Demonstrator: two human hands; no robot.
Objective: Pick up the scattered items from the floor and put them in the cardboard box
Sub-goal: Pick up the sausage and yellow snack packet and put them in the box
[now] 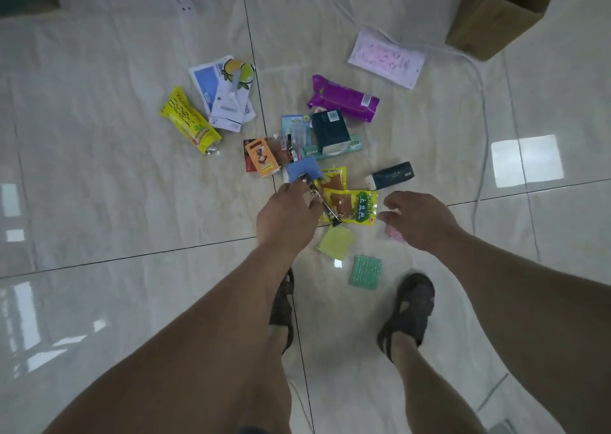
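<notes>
Left hand [287, 209] lowered over the middle of the scatter, fingers curled around a slim metallic, dark-handled tool [322, 202] that slants from the fingertips down toward the near edge of the yellow-and-green snack packet with a brown window [350, 206]. Exact kind of tool too blurred to tell. Tool's far end held at the fingertips, its near end jutting past the knuckles and crossing the packet's left side.

Right hand [418, 218] just right of that same packet, fingers spread and loosely bent, gripping nothing, hovering above a small pink item [395, 233] half hidden beneath it.

Touching the packet on its far side: a smaller yellow snack pouch [334, 177] and a blue sponge-like pad [302, 168]. Near side of the packet: a pale green square pad [334, 241], and further toward the feet a teal textured pad [364, 272]. Right of the packet and beyond: a dark case with a white end [390, 175]. Far beyond the packet: a dark box [330, 129], a purple wipes pack [344, 98], a pink-and-white flat pack [386, 57], an orange card pack [261, 156], a yellow crinkled bag [188, 121] and white printed sachets [223, 94].

Brown cardboard box [489, 23] well apart from the packet, at the far right corner, open top partly out of view.
</notes>
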